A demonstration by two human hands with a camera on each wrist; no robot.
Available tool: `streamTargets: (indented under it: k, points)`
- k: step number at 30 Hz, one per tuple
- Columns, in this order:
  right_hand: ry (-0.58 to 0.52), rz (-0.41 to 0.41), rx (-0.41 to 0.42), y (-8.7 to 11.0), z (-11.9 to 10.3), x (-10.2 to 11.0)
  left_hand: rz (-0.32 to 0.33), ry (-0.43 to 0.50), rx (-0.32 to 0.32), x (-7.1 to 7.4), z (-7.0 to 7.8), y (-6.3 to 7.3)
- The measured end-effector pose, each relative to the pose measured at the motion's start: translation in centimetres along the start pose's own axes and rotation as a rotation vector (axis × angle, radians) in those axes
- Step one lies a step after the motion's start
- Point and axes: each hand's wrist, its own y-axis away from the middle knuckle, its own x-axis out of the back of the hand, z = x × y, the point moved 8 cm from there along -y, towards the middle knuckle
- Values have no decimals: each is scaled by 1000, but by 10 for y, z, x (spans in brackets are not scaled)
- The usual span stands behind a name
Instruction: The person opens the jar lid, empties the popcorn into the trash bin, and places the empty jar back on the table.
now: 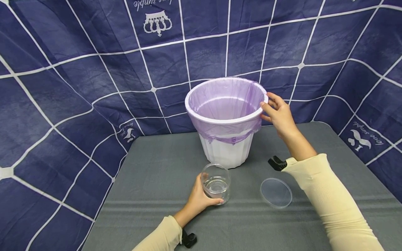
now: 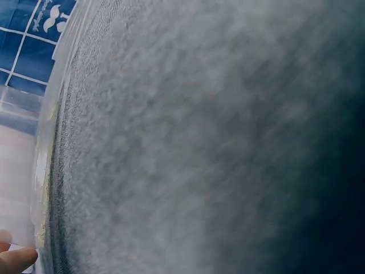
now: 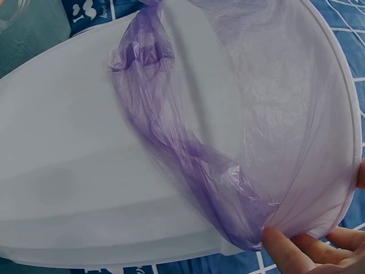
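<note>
In the head view, my left hand [image 1: 201,198] holds a clear round plastic jar [image 1: 222,198], its fingers and thumb curled round the side. The jar has no lid on, and its mouth faces up. Behind it stands a white trash bin [image 1: 224,151] lined with a purple plastic bag [image 1: 226,96], which is folded out over the rim. My right hand [image 1: 280,115] grips the right side of that rim, thumb over the edge and fingers outside. The right wrist view shows its fingertips [image 3: 279,248] against the gathered bag. Up close, the left wrist view catches only a fingertip [image 2: 17,260] and a blurred grey surface.
A clear round lid [image 1: 276,192] lies flat on the grey table [image 1: 150,181], right of the jar. Blue cloth [image 1: 78,104] with white grid lines hangs behind and on both sides. Each wrist carries a black strap-like device [image 1: 277,163].
</note>
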Motion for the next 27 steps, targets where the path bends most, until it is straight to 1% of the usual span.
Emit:
streamTargets:
  k: [3, 9, 11, 13, 14, 17, 19, 21, 22, 24, 25, 27]
  points:
    - [-4, 6, 0, 0, -1, 0, -8, 4, 9, -1, -1, 1]
    - [-14, 8, 4, -1, -2, 1, -51, 32, 10, -3, -2, 1]
    - [-13, 4, 2, -1, -1, 0, -56, 20, 3, -2, -4, 1]
    - [-12, 3, 1, -1, -1, -1, -57, -13, -11, 2, -3, 2]
    - [-12, 3, 0, -1, -1, -1, -62, -28, -11, 4, -3, 2]
    - [-19, 2, -1, -1, -2, -1, -92, -67, -38, 12, 2, 2]
    - [-28, 8, 0, -1, -2, 0, -114, -98, -77, 20, 8, 1]
    - [-31, 13, 4, 0, -3, 1, -106, -144, -155, 30, 17, -3]
    - [-29, 17, 8, 0, -3, 2, -90, -175, -191, 37, 22, -5]
    - [-2, 28, 21, 1, -3, 3, -36, -242, -271, 51, 32, -11]
    - [20, 36, 29, 1, -4, 4, -7, -278, -298, 58, 37, -15]
    - [76, 48, 51, 2, -4, 6, 39, -348, -331, 69, 44, -21]
